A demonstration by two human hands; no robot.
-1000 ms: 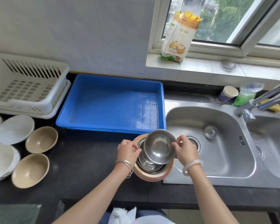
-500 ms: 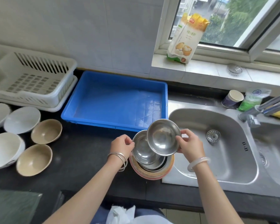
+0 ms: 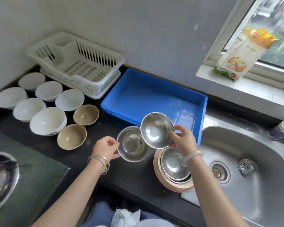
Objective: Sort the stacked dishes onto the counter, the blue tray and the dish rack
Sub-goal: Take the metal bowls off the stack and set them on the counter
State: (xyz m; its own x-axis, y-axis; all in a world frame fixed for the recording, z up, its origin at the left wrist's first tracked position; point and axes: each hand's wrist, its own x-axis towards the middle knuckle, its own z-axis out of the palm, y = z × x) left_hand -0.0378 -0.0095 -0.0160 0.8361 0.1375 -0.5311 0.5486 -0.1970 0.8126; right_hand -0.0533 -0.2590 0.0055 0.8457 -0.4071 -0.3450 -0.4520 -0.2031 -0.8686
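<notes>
The left hand (image 3: 105, 147) pinches the near-left rim of one steel bowl (image 3: 132, 145) between thumb and curled fingers. The right hand (image 3: 183, 140) grips a second steel bowl (image 3: 156, 130) by its right rim, thumb inside and fingers behind, with the mouth tipped toward the camera. Both bowls are off the remaining stack (image 3: 174, 169), where more steel bowls sit nested in a pinkish dish at the sink (image 3: 261, 169) edge, below the right wrist. The blue tray (image 3: 146, 99) lies straight ahead of both hands. The right hand is nearer to it, and its bowl already overlaps the tray's near wall in this view, though I cannot tell how high it hangs. The left bowl hovers over the dark counter (image 3: 103, 128), with the tray ahead and to the right of it. Being round, the bowls have no long axis to line up, so, judging from this, the move turns on reaching forward and levelling them. The dish rack (image 3: 82, 68) stands farther off to the left, behind the white bowls (image 3: 47, 120) and tan bowls (image 3: 71, 136) set out on the counter. Half a second earlier the left bowl was barely raised and sat directly over the stack; now it has been drawn left, clear of it, and the right bowl has risen and moved forward.
</notes>
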